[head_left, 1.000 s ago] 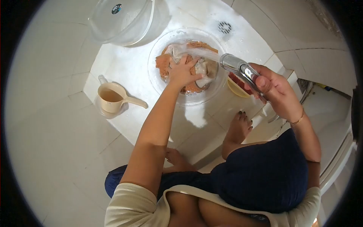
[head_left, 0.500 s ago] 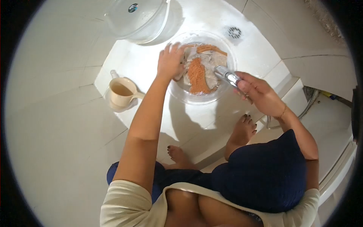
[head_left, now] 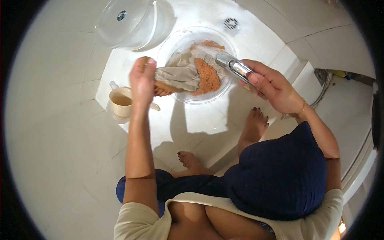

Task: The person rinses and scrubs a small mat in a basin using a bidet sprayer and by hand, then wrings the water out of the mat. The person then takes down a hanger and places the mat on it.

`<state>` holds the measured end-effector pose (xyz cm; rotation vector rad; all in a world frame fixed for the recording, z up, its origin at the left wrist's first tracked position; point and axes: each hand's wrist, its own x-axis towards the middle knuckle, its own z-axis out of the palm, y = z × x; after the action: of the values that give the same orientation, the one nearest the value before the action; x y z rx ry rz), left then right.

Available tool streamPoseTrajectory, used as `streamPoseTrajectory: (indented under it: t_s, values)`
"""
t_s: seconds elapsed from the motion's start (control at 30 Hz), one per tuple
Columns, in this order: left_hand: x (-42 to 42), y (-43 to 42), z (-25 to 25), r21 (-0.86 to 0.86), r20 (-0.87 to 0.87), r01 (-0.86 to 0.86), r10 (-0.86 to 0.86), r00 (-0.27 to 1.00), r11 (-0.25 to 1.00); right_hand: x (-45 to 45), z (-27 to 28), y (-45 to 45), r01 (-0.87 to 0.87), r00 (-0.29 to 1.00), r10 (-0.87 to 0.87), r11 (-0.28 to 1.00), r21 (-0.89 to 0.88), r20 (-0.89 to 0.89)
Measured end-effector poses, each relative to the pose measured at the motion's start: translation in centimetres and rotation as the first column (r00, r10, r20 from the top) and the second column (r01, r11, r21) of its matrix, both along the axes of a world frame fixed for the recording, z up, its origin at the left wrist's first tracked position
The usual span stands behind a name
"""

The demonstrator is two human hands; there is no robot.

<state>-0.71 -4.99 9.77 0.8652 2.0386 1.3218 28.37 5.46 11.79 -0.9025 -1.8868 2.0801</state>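
My left grip (head_left: 142, 82) is clenching a cloth (head_left: 178, 78) reaching over the basin (head_left: 173, 47), my right grip (head_left: 274, 86) is wrapping round a running sprayer (head_left: 235, 67).

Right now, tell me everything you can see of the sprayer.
The sprayer is shiny and silver, metallic-looking, with a cylindrical head. The right hand wraps around its handle, hiding part of it. It slants over the edge of the clear basin, its outlet end facing the cloth inside, and a pale water spray leaves it.
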Motion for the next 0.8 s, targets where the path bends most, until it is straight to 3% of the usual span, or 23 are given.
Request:
streamPoseTrajectory:
  t_s: [0.07, 0.1, 0.13, 0.2, 0.3, 0.37, 0.43, 0.5, 0.57, 0.63, 0.7, 0.77, 0.8]
  values:
    - [1.0, -0.1, 4.3, 0.094, 0.029, -0.059, 0.057, 0.998, 0.994, 0.7, 0.4, 0.3, 0.008, 1.000, -0.008, 1.000, 0.010, -0.014]
    - [1.0, -0.4, 6.5, 0.126, 0.128, -0.072, 0.056, 0.990, 0.989, 1.0, 0.5, 0.3, 0.007, 0.999, -0.006, 1.000, 0.020, -0.036]
    - [2.5, -0.1, 8.6, 0.203, 0.092, -0.164, 0.148, 0.985, 0.965, 1.1, 0.7, 0.2, 0.009, 1.000, -0.009, 1.000, 0.013, -0.027]
    - [2.8, -0.9, 11.4, 0.337, -0.017, -0.067, 0.077, 0.997, 0.939, 1.7, 1.0, -0.6, 0.076, 0.996, -0.074, 0.996, 0.045, -0.050]
    - [4.1, -0.3, 13.9, 0.404, -0.132, -0.088, 0.153, 0.979, 0.910, 1.8, 1.4, -0.4, 0.040, 0.994, -0.035, 0.998, 0.040, -0.107]
    - [3.9, 0.3, 14.3, 0.367, 0.037, 0.007, -0.022, 0.999, 0.930, 1.9, 1.4, -0.6, 0.042, 0.994, -0.040, 0.999, 0.022, -0.102]
    - [1.7, 1.6, 11.2, 0.292, 0.071, 0.288, -0.321, 0.944, 0.912, 1.4, 1.4, -0.4, 0.043, 0.994, -0.042, 0.999, 0.004, -0.097]
    - [3.3, 3.7, 8.4, 0.142, 0.097, 0.305, -0.320, 0.943, 0.942, 1.1, 1.3, -0.1, 0.056, 0.998, -0.056, 0.998, -0.020, -0.031]
    - [2.2, 4.8, 3.4, 0.093, -0.112, 0.199, -0.188, 0.976, 0.976, 0.6, 0.9, 0.1, 0.063, 0.998, -0.063, 0.998, 0.004, -0.004]
    - [1.0, 4.4, -1.1, -0.187, -0.002, 0.207, -0.211, 0.977, 0.960, 0.3, 0.4, 0.3, 0.073, 0.997, -0.074, 0.997, 0.031, 0.024]
    - [0.5, 3.1, -7.2, -0.467, -0.171, 0.294, -0.412, 0.895, 0.834, 0.1, -0.2, 0.6, 0.037, 0.998, -0.038, 0.999, 0.021, 0.054]
    - [2.5, 0.6, -13.4, -0.586, -0.451, 0.314, -0.623, 0.639, 0.747, -0.2, -1.0, 1.1, 0.038, 0.997, -0.039, 0.999, 0.010, 0.070]
    - [3.6, -0.5, -15.5, -0.591, -0.447, 0.313, -0.624, 0.641, 0.744, -0.3, -1.3, 1.2, 0.042, 0.995, -0.042, 0.999, 0.002, 0.091]
